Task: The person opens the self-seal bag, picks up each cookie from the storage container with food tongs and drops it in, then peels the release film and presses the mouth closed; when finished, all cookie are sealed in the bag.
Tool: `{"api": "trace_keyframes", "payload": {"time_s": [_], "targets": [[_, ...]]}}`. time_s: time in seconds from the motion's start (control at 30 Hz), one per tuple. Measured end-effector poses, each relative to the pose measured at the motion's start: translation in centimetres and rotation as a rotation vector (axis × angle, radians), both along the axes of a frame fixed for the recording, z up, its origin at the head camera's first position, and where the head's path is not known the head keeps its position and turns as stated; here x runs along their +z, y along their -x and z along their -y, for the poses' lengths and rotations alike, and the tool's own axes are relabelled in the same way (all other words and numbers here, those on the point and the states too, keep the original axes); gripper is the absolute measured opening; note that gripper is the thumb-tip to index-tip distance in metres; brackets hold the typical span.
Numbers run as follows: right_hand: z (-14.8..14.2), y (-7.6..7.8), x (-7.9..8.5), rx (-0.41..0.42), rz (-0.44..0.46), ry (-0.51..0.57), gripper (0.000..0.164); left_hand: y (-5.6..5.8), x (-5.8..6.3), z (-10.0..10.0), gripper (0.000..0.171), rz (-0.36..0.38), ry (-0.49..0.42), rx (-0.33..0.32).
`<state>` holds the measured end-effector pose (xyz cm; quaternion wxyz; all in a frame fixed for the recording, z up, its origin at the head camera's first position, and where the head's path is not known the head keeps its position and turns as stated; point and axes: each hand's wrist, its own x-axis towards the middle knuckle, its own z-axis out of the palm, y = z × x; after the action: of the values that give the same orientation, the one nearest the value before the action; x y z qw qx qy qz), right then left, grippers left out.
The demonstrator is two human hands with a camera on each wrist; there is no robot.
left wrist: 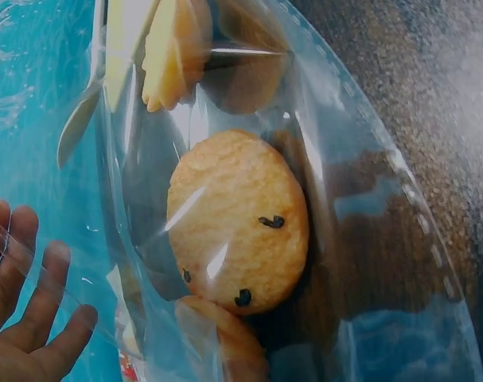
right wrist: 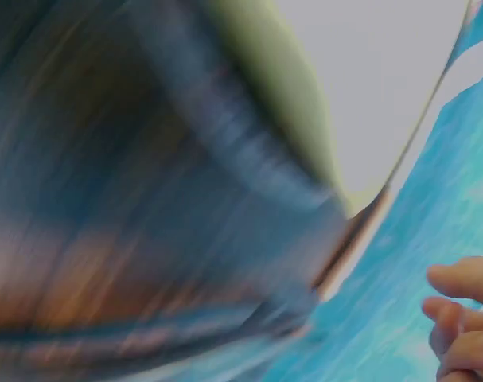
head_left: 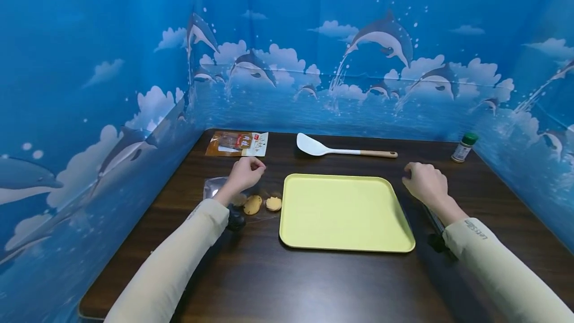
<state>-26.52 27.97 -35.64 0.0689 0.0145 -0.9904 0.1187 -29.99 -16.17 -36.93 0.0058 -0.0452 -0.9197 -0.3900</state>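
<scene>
My left hand (head_left: pixel 244 173) is left of the pale yellow tray (head_left: pixel 345 213), its thumb and forefinger pinching the edge of a clear plastic bag (left wrist: pixel 360 231). Inside the bag are several cookies, among them an oval cookie (left wrist: pixel 237 223) with dark bits and a scalloped cookie (head_left: pixel 273 204). The bag stretches from beneath this hand to the tray's left side. Beyond the tray's right edge, my right hand (head_left: pixel 428 183) hovers with loosely curled fingers and holds nothing. A slim dark object (head_left: pixel 434 221), partly hidden, lies beneath the right wrist.
At the back left lies an orange-brown food packet (head_left: pixel 237 143). A white spatula (head_left: pixel 314 146) with a wooden handle lies behind the tray. In the far right corner stands a small green-capped bottle (head_left: pixel 464 147). Blue dolphin-print curtains (head_left: pixel 287 39) border the table.
</scene>
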Motion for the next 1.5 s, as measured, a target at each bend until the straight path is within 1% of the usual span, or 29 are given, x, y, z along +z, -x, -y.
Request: {"api": "trace_keyframes", "payload": {"time_s": [0.03,0.07,0.13,0.27,0.37,0.47,0.57,0.63,0.7,0.8,0.9,0.97,1.1,1.23,1.33,1.43,1.5], "targets": [[0.8,-0.2,0.2,-0.002,-0.033,0.010,0.032,0.0,0.0,0.0,0.025,-0.002,0.000,0.000],[1.6,-0.3,0.5,0.015,-0.059,0.028,0.031,0.0,0.1,0.0,0.025,-0.003,0.000,0.002],[3.7,-0.5,1.0,0.091,-0.080,0.085,0.026,0.0,0.2,0.1,0.025,-0.007,-0.002,0.002],[9.1,-0.3,1.6,0.307,-0.035,0.221,0.020,-0.1,0.4,0.6,0.023,-0.027,-0.005,0.009],[13.7,0.2,1.4,0.429,0.030,0.294,0.017,-0.3,0.6,1.0,0.023,-0.042,-0.006,0.001],[18.1,0.8,0.6,0.518,0.072,0.286,0.017,-0.5,0.8,1.2,0.022,-0.047,-0.015,-0.009],[21.6,1.2,-0.3,0.582,0.118,0.215,0.020,-0.7,0.8,1.3,0.021,-0.053,-0.027,-0.011],[23.2,1.4,-0.9,0.594,0.152,0.156,0.021,-0.9,0.7,1.3,0.020,-0.061,-0.032,-0.011],[24.4,1.6,-1.4,0.598,0.163,0.095,0.020,-0.9,0.7,1.2,0.019,-0.067,-0.041,-0.015],[25.4,1.7,-2.1,0.574,0.140,0.031,0.014,-1.0,0.8,1.2,0.018,-0.068,-0.050,-0.017],[25.9,1.9,-2.5,0.546,0.104,0.030,0.007,-1.1,0.9,1.3,0.018,-0.068,-0.044,-0.008],[26.3,1.9,-2.6,0.533,0.099,0.062,0.005,-1.2,1.0,1.7,0.019,-0.065,-0.036,0.005],[27.0,1.6,-2.5,0.537,0.125,0.152,0.011,-1.1,1.0,2.1,0.022,-0.060,-0.029,0.024],[27.3,0.9,-2.3,0.526,0.173,0.283,0.014,-1.0,1.1,2.0,0.023,-0.071,-0.031,0.040],[27.2,0.1,-2.1,0.511,0.196,0.381,0.014,-0.9,1.4,2.0,0.022,-0.079,-0.042,0.054],[27.0,-0.6,-1.8,0.519,0.181,0.444,0.015,-1.0,2.0,2.0,0.024,-0.088,-0.065,0.070],[26.7,-1.1,-1.4,0.517,0.147,0.468,0.015,-1.1,2.4,2.1,0.024,-0.109,-0.088,0.085]]}}
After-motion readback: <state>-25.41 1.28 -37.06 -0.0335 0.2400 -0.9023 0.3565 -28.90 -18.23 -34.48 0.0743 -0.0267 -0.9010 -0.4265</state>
